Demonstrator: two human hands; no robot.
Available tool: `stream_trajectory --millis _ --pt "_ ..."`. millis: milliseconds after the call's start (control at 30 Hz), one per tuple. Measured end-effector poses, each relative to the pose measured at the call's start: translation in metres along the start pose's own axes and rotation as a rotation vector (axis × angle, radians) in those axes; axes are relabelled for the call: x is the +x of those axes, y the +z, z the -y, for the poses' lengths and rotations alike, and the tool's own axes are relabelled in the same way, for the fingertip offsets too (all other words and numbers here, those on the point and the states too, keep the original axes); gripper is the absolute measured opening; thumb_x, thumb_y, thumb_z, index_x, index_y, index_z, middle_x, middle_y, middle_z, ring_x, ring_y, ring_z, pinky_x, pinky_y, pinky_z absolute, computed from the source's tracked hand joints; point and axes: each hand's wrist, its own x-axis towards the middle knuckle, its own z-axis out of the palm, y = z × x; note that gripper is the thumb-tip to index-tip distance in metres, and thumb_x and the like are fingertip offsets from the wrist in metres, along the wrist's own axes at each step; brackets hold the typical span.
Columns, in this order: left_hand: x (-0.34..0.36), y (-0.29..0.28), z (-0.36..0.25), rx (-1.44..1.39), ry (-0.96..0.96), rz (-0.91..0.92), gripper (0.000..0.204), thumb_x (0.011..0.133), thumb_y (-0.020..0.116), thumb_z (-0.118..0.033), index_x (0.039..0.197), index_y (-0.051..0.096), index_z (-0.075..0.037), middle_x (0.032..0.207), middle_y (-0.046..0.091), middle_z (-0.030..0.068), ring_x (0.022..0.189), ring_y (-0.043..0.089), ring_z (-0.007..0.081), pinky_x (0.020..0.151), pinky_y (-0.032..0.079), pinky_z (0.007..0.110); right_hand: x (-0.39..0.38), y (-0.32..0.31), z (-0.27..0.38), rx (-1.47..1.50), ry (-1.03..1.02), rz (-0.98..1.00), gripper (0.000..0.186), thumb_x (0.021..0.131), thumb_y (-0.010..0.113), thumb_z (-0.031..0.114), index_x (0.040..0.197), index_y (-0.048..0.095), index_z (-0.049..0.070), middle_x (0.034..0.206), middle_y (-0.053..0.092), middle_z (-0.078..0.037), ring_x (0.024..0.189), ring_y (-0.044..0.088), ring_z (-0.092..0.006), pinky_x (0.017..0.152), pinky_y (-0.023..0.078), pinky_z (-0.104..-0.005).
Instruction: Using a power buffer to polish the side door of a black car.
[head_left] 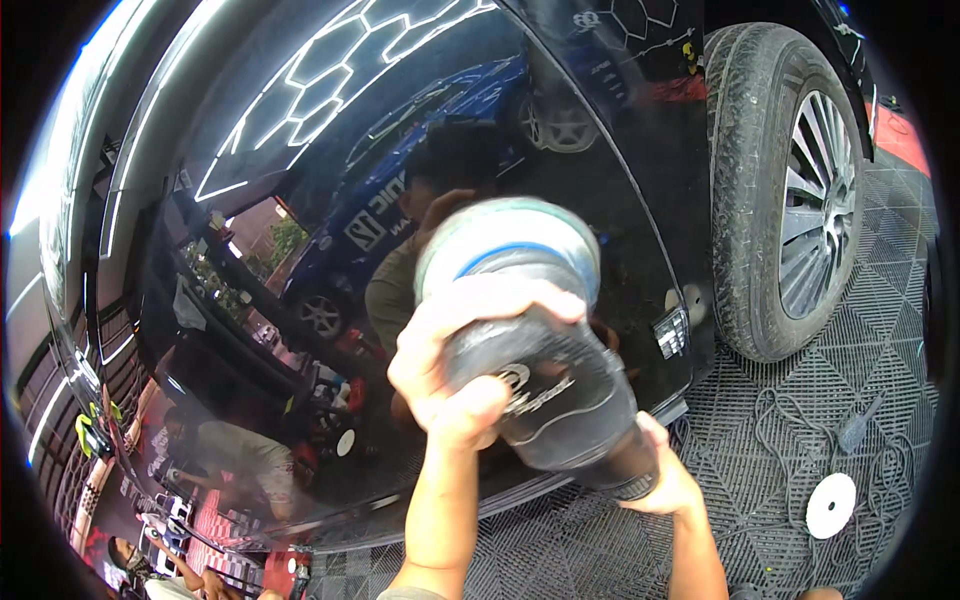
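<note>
A black car polisher (560,400) is held in both hands, its round pale pad (510,225) with a blue ring against the glossy black car panel (300,400). My left hand (455,360) wraps over the polisher's head just behind the pad, thumb on the housing. Lower and to the right, my right hand (665,475) grips the end of its handle. The pad looks smeared by motion. Most of the panel directly behind the tool is hidden. Reflections of a blue car, hexagonal lights and people show in the dark paint.
A car wheel (785,190) stands to the right of the panel. On the grey grid floor (740,440) lie a coiled dark cord (790,470) and a white round pad (831,505) with a centre hole. Another person (165,570) appears at the lower left.
</note>
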Motion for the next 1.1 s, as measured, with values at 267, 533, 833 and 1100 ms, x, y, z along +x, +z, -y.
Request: stream_trajectory --millis 267,533,833,1100 --pt "0.022 0.042 0.03 -0.118 -0.021 0.101 0.04 0.078 0.066 -0.01 0.114 0.057 0.006 0.094 0.066 0.0135 0.085 0.063 0.0206 0.079 0.049 0.032 -0.009 -0.035 0.003 -0.02 0.249 -0.261 0.121 0.042 0.091 0.012 0.142 0.022 0.001 0.131 0.048 -0.01 0.118 0.047 -0.022 0.105 0.034 -0.0376" --pt "-0.044 -0.043 -0.017 -0.065 0.031 -0.037 0.052 0.087 0.056 -0.033 0.113 0.048 0.01 0.093 0.064 0.0302 0.083 0.066 0.0339 0.079 0.053 0.04 0.001 0.032 -0.015 -0.057 0.112 0.044 0.125 0.043 0.086 -0.002 0.148 0.019 0.01 0.14 0.042 -0.016 0.133 0.04 -0.029 0.109 0.033 -0.0423" --pt "-0.137 -0.175 -0.122 0.169 0.047 -0.218 0.06 0.093 0.043 -0.051 0.121 0.037 0.002 0.08 0.064 0.0257 0.073 0.066 0.0373 0.094 0.041 0.043 0.028 0.181 -0.009 -0.392 -0.101 0.125 0.106 0.057 0.079 0.001 0.144 0.022 0.016 0.105 0.067 -0.018 0.086 0.069 -0.0357 0.077 0.055 -0.0405" --pt "-0.202 -0.267 -0.186 0.15 0.139 -0.444 0.056 0.088 0.051 -0.052 0.104 0.046 0.002 0.075 0.065 0.0244 0.07 0.067 0.036 0.092 0.041 0.042 0.035 0.296 -0.039 -0.218 -0.046 0.205 0.093 0.058 0.077 0.002 0.14 0.034 0.016 0.099 0.069 -0.018 0.083 0.069 -0.037 0.075 0.056 -0.0383"
